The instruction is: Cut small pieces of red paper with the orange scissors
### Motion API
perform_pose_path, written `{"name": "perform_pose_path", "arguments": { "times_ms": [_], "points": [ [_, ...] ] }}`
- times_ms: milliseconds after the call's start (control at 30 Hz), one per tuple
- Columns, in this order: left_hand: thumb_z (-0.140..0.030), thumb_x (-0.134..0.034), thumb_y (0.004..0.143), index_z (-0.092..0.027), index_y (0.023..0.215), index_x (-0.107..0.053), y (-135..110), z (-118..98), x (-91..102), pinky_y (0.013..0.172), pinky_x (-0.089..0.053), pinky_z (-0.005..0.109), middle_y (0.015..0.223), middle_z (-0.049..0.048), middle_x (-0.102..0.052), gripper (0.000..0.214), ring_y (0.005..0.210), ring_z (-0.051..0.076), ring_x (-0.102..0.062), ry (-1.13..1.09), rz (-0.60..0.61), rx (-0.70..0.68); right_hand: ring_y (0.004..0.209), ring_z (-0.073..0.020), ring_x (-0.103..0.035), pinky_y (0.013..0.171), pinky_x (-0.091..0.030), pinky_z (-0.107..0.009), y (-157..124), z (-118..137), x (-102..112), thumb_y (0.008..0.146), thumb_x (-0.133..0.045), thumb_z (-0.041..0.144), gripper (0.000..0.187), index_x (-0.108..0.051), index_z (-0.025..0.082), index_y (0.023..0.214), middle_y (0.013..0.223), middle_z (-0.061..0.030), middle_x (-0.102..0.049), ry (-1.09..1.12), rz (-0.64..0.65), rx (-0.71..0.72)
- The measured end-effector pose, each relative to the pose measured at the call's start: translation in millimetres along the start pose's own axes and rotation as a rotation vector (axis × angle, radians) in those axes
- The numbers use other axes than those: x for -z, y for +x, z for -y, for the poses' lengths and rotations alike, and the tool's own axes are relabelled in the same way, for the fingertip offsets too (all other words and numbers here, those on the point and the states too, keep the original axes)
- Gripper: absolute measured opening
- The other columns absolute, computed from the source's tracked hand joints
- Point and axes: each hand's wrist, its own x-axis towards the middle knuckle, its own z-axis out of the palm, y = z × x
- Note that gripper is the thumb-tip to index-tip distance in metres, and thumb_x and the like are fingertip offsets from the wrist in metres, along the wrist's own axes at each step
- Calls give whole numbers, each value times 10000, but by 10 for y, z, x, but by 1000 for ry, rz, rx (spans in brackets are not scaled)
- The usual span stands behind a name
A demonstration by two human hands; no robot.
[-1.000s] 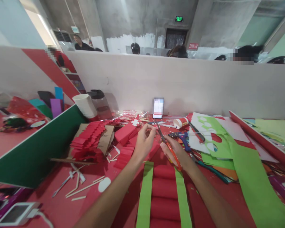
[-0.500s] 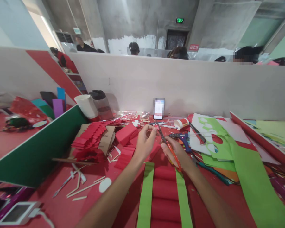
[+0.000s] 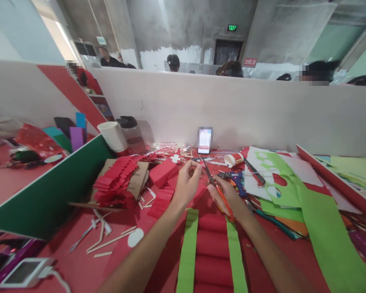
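In the head view my right hand (image 3: 227, 193) is closed round a pair of orange-handled scissors (image 3: 222, 197), whose dark blades point up and away. Just left of the blades, my left hand (image 3: 188, 179) has thumb and forefinger pinched together. Whatever lies between those fingertips is too small to make out. Below both hands lies a red folded-paper piece (image 3: 214, 248) edged by two light green strips (image 3: 189, 244). Red pleated paper (image 3: 117, 181) rests on brown cardboard to the left. A blue glue gun (image 3: 238, 181) lies beyond my right hand.
A lit phone (image 3: 205, 140) leans on the white partition (image 3: 177, 106). Green paper sheets (image 3: 320, 219) and a utility knife (image 3: 254, 171) lie right. A green divider (image 3: 49, 195), paper cup roll (image 3: 112, 136) and wooden sticks (image 3: 110, 242) are left. Several people sit beyond the partition.
The whole view has shifted very slightly. My hands and the scissors keep nearly the same pose.
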Motion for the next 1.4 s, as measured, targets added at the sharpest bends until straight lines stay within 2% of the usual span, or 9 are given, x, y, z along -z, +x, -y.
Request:
{"name": "perform_pose_path", "arguments": {
  "times_ms": [300,533,733,967,1233,1400],
  "points": [
    [-318,-587,893,-186,786,-522,2,4,9,701,-451,231,717,-23,-571,182,706,129,-572,16,18,7,517,-118,-508,488,-388,-211,2,-47,-12,936,-589,428,223,-559,207,932,638,48,-519,12,6,-17],
    [-331,-587,895,-177,772,-516,-1,-19,12,669,-428,225,722,-28,-540,209,669,114,-535,47,92,6,416,-81,-434,404,-334,-189,-17,-88,-20,968,-536,468,258,-537,215,918,592,71,-468,82,33,-44],
    [-351,-552,918,-180,809,-533,19,-13,66,689,-437,234,757,-19,-548,204,707,124,-549,91,128,-2,415,-96,-466,411,-359,-199,16,-150,10,966,-517,506,297,-539,209,961,566,64,-494,84,56,-18],
    [-317,-524,935,-180,811,-531,31,-39,111,685,-438,238,748,-16,-558,185,705,127,-551,145,134,-53,432,-91,-474,431,-370,-199,-8,-27,35,975,-504,501,294,-522,209,947,578,66,-496,111,90,-58],
    [-311,-547,916,-172,770,-543,14,-61,68,662,-424,238,704,-21,-552,201,665,122,-530,124,144,-36,395,-74,-412,371,-342,-176,-4,-57,19,949,-475,607,408,-511,201,966,581,72,-467,242,135,-82],
    [-334,-560,907,-166,758,-552,44,-86,123,665,-417,247,695,-13,-567,225,672,132,-542,145,182,-3,445,-78,-426,415,-360,-185,-14,-140,117,942,-478,632,447,-521,192,1011,626,52,-483,223,210,-37]
  ]
}}
